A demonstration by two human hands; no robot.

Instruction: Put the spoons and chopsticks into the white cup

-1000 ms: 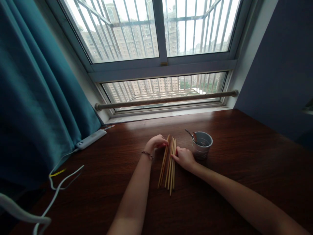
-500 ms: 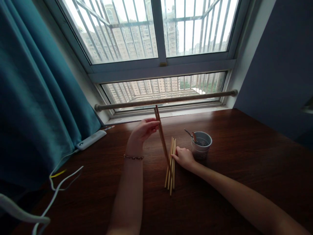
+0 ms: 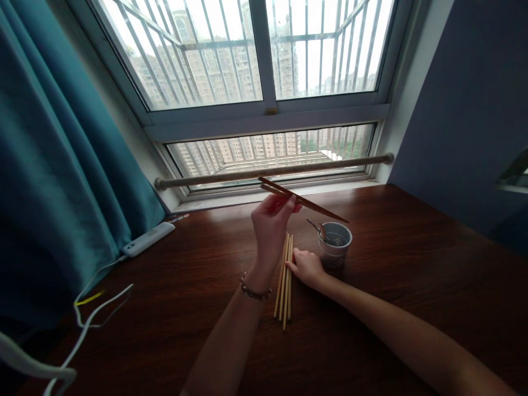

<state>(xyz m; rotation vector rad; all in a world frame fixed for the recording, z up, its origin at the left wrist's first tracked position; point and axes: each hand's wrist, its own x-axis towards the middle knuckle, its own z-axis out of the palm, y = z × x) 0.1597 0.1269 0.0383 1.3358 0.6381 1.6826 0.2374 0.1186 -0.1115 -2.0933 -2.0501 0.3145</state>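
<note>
My left hand [image 3: 274, 214] is closed around a pair of brown chopsticks [image 3: 324, 209], raised above the table and slanting down to the right, their far ends above the cup. Several light wooden chopsticks [image 3: 284, 286] lie side by side on the table below. My right hand [image 3: 307, 267] rests just to their right, fingers curled in, the thumb side against or very near them; nothing shows inside its fingers. Behind that hand stands a grey cup [image 3: 335, 250] with holes in its bottom. A metal handle [image 3: 312, 224] and a reddish-brown piece [image 3: 322, 232] lean in its left side.
The dark wooden table [image 3: 396, 253] reaches to a barred window with a horizontal rail [image 3: 272, 172]. A white power strip [image 3: 148, 239] lies at the left by a teal curtain [image 3: 82, 137]. White cables [image 3: 88, 327] run along the left edge.
My left hand has moved right and turned, swinging its chopsticks from steeply upright over the lying ones to a shallow slant toward the cup. My right hand stays by the lying chopsticks.
</note>
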